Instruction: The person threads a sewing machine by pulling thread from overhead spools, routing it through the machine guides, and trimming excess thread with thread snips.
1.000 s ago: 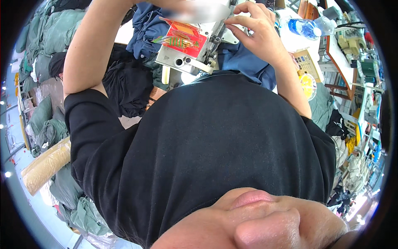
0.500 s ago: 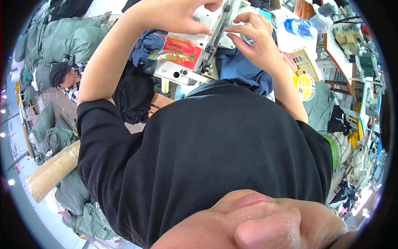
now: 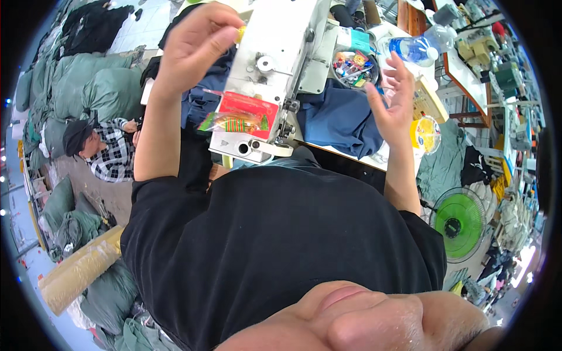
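Observation:
My left hand (image 3: 199,50) is raised at the left side of a white sewing machine (image 3: 249,73). Its fingers are curled with the thumb drawn close to them, and a small yellow thing (image 3: 240,35) shows at the fingertips; whether it is held I cannot make out. My right hand (image 3: 398,108) hangs in the air with fingers spread and nothing in it, right of dark blue fabric (image 3: 339,120). On the machine's near end lies a red packet (image 3: 249,111) beside a clear wrapper with striped green and orange contents (image 3: 234,123).
Beyond the blue fabric stands a round bowl of small colourful items (image 3: 356,69). A water bottle (image 3: 418,50) lies at the far right, near a yellow-lidded cup (image 3: 426,136). A green fan (image 3: 456,225) stands right. Another person (image 3: 96,146) sits left, by bundled green fabric (image 3: 99,82).
Both hands have drawn apart from the middle of the machine, the left one leftward and the right one rightward and nearer. The view has shifted, showing more of the machine, bowl and fan.

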### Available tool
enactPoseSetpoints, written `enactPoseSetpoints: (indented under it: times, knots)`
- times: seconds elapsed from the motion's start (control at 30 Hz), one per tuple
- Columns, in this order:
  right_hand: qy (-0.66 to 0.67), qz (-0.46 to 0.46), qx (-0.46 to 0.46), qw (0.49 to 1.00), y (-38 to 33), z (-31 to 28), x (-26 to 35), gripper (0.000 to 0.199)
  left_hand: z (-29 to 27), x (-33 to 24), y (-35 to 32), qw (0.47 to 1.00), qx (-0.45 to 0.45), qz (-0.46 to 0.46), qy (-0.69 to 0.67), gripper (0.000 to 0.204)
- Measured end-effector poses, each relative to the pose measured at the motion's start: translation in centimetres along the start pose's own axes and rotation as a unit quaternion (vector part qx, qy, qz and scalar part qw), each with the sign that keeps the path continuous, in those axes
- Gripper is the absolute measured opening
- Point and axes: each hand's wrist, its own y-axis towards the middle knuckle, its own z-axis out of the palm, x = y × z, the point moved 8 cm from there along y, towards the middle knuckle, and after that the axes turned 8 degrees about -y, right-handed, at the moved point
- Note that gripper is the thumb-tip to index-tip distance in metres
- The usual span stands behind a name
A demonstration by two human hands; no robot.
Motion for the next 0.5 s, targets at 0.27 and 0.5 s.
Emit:
enactPoseSetpoints:
  times: [0.27,0.5]
  knots:
    - [-0.107,-0.020,-0.266,0.958,-10.1,-4.5,-5.5,0.047,-5.8,11.4,-13.8,0.945,-0.315,0.043,-0.074,0.024]
    - [-0.323,-0.059,-0.297,0.897,-17.6,-0.3,-14.2,0.043,-1.3,22.7,-32.6,0.887,-0.462,0.002,0.017,0.016]
